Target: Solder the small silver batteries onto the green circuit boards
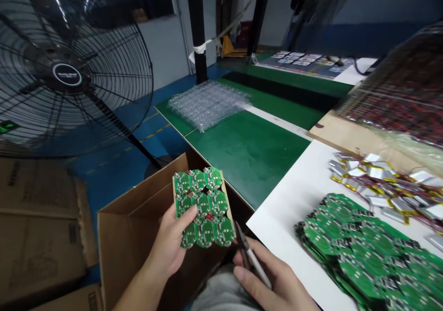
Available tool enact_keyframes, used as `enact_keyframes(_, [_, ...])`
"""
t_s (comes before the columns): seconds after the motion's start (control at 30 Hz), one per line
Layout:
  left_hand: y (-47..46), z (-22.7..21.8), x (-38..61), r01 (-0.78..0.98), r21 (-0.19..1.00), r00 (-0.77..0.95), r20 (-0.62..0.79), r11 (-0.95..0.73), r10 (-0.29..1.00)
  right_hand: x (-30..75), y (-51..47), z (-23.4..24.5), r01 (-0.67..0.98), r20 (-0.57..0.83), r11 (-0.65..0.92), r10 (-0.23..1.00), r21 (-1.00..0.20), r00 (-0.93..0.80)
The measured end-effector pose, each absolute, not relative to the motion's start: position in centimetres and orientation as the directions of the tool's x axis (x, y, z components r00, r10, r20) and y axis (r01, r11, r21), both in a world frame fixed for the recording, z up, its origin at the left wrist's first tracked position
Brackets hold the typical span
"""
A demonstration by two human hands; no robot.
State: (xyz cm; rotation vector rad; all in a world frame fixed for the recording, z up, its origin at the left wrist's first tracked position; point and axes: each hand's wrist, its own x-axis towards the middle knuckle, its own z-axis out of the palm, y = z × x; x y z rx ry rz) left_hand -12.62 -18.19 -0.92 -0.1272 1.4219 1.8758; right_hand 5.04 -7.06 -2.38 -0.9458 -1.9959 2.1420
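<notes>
"So, what does the left hand have?"

"A green circuit board panel [202, 207], held up over an open cardboard box [138, 237]. The left hand [169, 242] grips it from below, thumb laid across the lower left boards, other fingers hidden behind the panel."

"And the right hand?"

"The right hand [270, 274] is at the bottom of the frame, fingers curled closed around the silver handle of small snips [249, 255]. Their dark tips sit just beside the panel's lower right corner. Whether they touch it, the view cannot settle."

"What does the panel look like?"

"Rows of rounded green boards, joined together, with a tan strip along the right edge."

"What's next to the worker?"

"To the right, a white sheet [287, 218] carries a large heap of matching green boards [360, 251]. Beyond the heap lies a cluster of small silver batteries [377, 182] with red and yellow wires. Clear plastic trays [207, 103] are stacked on a green bench mat [249, 158] farther ahead."

"Anything on the left?"

"A big black floor fan [65, 75] stands over a blue floor, with flattened cardboard boxes [34, 209] below it. Grey trousers [221, 292] show under the hands."
</notes>
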Motion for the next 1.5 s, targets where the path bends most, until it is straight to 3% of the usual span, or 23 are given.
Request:
enact_keyframes(0.27, [-18.7,-0.8,-12.2,-0.610,0.789,-0.697,-0.490,-0.074,0.524,5.5,-6.0,-3.1,0.415,-0.391,0.012,0.308,-0.910,-0.867])
enact_keyframes(0.37, [-18.8,-0.8,-12.1,-0.604,0.793,-0.704,-0.483,-0.079,0.520,5.4,-6.3,-3.1,0.406,-0.372,0.023,0.356,-0.913,-0.857])
enact_keyframes(0.47, [-18.8,-0.8,-11.8,-0.609,0.787,-0.699,-0.473,-0.098,0.537,5.3,-6.7,-3.0,0.367,-0.385,-0.124,0.396,-0.922,-0.833])
enact_keyframes(0.6, [-18.8,-0.9,-11.5,-0.699,0.705,-0.624,-0.519,-0.120,0.583,5.5,-7.0,-3.0,0.261,-0.381,-0.496,0.158,-0.828,-0.911])
enact_keyframes(0.67, [-18.9,-1.0,-11.6,-0.708,0.693,-0.624,-0.525,-0.134,0.579,5.4,-7.1,-3.0,0.236,-0.365,-0.526,0.156,-0.817,-0.918])
enact_keyframes(0.77, [-19.5,-1.0,-11.8,-0.648,0.749,-0.681,-0.490,-0.137,0.544,4.8,-7.1,-2.8,0.219,-0.381,-0.406,0.377,-0.887,-0.844])
enact_keyframes(0.83, [-20.0,-1.0,-11.7,-0.621,0.776,-0.692,-0.476,-0.112,0.543,4.3,-7.0,-2.7,0.207,-0.321,-0.283,0.456,-0.937,-0.830])
enact_keyframes(0.97, [-20.7,-0.9,-10.9,-0.605,0.792,-0.683,-0.462,-0.085,0.566,3.3,-6.5,-2.6,0.212,-0.222,-0.072,0.412,-0.975,-0.884])
enact_keyframes(1.1, [-20.8,-0.5,-10.3,-0.593,0.799,-0.698,-0.450,-0.099,0.557,2.9,-6.1,-2.3,0.253,-0.228,0.005,0.418,-0.967,-0.879])
enact_keyframes(1.5, [-20.7,-0.4,-10.8,-0.607,0.789,-0.692,-0.467,-0.095,0.551,3.1,-6.4,-2.1,0.295,-0.297,-0.063,0.362,-0.953,-0.884])
